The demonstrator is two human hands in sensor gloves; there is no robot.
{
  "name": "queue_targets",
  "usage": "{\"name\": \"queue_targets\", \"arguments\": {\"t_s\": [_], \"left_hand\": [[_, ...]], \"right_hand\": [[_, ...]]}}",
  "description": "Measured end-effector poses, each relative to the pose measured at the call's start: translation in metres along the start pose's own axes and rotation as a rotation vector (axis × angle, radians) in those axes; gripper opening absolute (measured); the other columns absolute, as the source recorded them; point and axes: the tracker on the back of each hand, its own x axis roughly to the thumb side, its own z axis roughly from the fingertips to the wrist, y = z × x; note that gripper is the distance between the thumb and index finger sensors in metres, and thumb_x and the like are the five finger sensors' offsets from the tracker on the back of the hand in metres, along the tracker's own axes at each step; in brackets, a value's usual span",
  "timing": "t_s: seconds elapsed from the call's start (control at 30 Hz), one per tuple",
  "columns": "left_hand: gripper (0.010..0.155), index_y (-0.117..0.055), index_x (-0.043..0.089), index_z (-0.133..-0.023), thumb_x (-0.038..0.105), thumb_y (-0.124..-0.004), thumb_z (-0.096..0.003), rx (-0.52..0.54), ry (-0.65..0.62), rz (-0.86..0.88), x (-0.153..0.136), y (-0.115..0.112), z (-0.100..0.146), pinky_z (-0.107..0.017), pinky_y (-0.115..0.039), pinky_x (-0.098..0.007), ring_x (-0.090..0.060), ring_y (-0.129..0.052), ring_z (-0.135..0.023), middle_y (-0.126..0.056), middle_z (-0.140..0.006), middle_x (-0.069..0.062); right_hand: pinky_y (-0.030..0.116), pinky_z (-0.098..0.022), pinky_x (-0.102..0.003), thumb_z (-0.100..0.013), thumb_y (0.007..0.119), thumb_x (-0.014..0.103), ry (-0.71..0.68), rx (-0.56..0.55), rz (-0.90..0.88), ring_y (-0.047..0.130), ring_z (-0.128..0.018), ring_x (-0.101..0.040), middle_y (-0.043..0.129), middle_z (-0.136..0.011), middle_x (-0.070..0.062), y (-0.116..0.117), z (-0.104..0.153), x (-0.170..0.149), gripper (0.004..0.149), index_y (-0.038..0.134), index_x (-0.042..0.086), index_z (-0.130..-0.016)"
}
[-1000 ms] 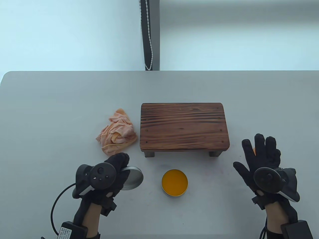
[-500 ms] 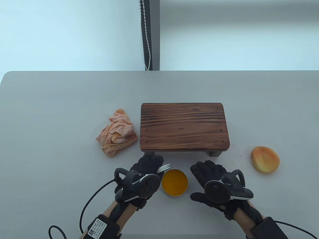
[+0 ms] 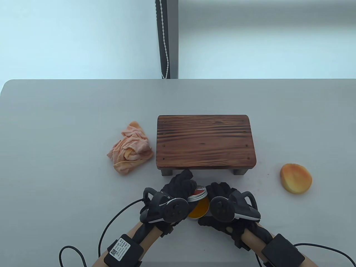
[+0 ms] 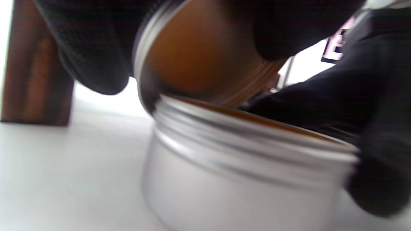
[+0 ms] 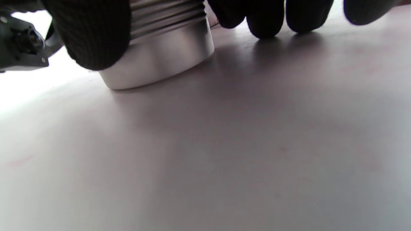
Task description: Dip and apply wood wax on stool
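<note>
Both hands have moved in to the wax tin [image 3: 200, 209] at the bottom middle. Left hand [image 3: 178, 186] grips the lid [image 3: 197, 193], tilted over the tin to close it. Right hand [image 3: 222, 192] curls round the tin, keeping it from sliding.

Both trackers and the tilted lid [image 3: 197, 193] cover most of the tin [image 3: 200, 209] — the left wrist view is blurred, the stool [image 4: 35, 73] cut off at its edge.
</note>
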Motion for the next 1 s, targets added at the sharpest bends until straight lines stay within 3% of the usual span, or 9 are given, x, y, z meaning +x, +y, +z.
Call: {"name": "queue_targets", "arguments": {"t_s": [0.1, 0.37, 0.47, 0.5, 0.63, 0.73, 0.8, 1.0], "left_hand": [[0.072, -0.061, 0.004, -0.095, 0.061, -0.074, -0.0539, -0.105, -0.046, 0.062, -0.002, -0.008, -0.002, -0.063, -0.078, -0.076, -0.066, -0.064, -0.102, -0.048, -0.116, -0.040], [0.073, -0.058, 0.003, -0.097, 0.056, -0.081, -0.0531, -0.224, -0.122, 0.145, -0.006, -0.016, -0.002, -0.065, -0.072, -0.077, -0.058, -0.050, -0.110, -0.039, -0.118, -0.037], [0.070, -0.064, -0.001, -0.096, 0.052, -0.082, -0.0536, -0.237, -0.140, 0.123, -0.004, -0.020, -0.002, -0.067, -0.070, -0.075, -0.058, -0.053, -0.107, -0.043, -0.116, -0.037], [0.069, -0.061, -0.001, -0.099, 0.049, -0.081, -0.0553, -0.238, -0.132, 0.116, -0.004, -0.020, -0.002, -0.067, -0.069, -0.075, -0.057, -0.052, -0.107, -0.042, -0.116, -0.037], [0.097, -0.034, -0.008, -0.114, 0.053, -0.081, -0.0555, -0.284, -0.059, 0.119, -0.005, -0.019, -0.002, -0.069, -0.068, -0.074, -0.065, -0.050, -0.105, -0.034, -0.116, -0.045], [0.092, -0.036, -0.006, -0.111, 0.055, -0.079, -0.0576, -0.375, 0.018, 0.153, -0.007, -0.022, -0.003, -0.067, -0.072, -0.073, -0.070, -0.054, -0.101, -0.038, -0.115, -0.043], [0.091, -0.042, -0.005, -0.111, 0.055, -0.083, -0.0552, -0.309, -0.008, 0.105, -0.006, -0.023, -0.004, -0.063, -0.077, -0.072, -0.069, -0.059, -0.098, -0.042, -0.114, -0.042], [0.092, -0.040, 0.001, -0.112, 0.058, -0.083, -0.0534, -0.257, -0.019, 0.057, -0.003, -0.024, -0.003, -0.056, -0.085, -0.071, -0.071, -0.061, -0.097, -0.038, -0.114, -0.040]], "right_hand": [[0.050, -0.059, -0.086, -0.062, 0.078, 0.051, 0.003, 0.004, -0.029, 0.049, -0.098, -0.075, 0.050, -0.113, -0.046, 0.001, 0.000, -0.002, 0.073, 0.056, -0.006, -0.102], [0.045, -0.059, -0.086, -0.059, 0.083, 0.045, 0.023, 0.024, -0.047, 0.040, -0.098, -0.076, 0.042, -0.114, -0.046, 0.003, 0.000, -0.002, 0.081, 0.049, -0.012, -0.105], [0.040, -0.057, -0.087, -0.058, 0.084, 0.041, 0.035, 0.015, -0.111, 0.037, -0.097, -0.077, 0.040, -0.113, -0.047, 0.005, 0.001, -0.003, 0.077, 0.049, -0.010, -0.104], [0.039, -0.057, -0.088, -0.058, 0.085, 0.041, 0.036, 0.013, -0.120, 0.036, -0.097, -0.077, 0.040, -0.112, -0.048, 0.005, 0.001, -0.003, 0.078, 0.049, -0.010, -0.104], [0.037, -0.056, -0.089, -0.056, 0.088, 0.037, 0.050, 0.012, -0.156, 0.034, -0.096, -0.078, 0.037, -0.112, -0.050, 0.005, -0.001, -0.003, 0.079, 0.048, -0.011, -0.103], [0.040, -0.057, -0.088, -0.055, 0.091, 0.031, 0.075, 0.018, -0.129, 0.036, -0.096, -0.078, 0.038, -0.112, -0.050, 0.003, -0.003, -0.001, 0.076, 0.049, -0.011, -0.103], [0.039, -0.056, -0.089, -0.051, 0.093, 0.030, 0.075, 0.021, -0.158, 0.034, -0.095, -0.079, 0.037, -0.111, -0.052, 0.004, -0.004, 0.001, 0.080, 0.049, -0.013, -0.102], [0.038, -0.055, -0.089, -0.048, 0.092, 0.034, 0.063, 0.010, -0.150, 0.035, -0.096, -0.078, 0.037, -0.111, -0.051, 0.004, -0.005, -0.001, 0.084, 0.049, -0.013, -0.102]]}}
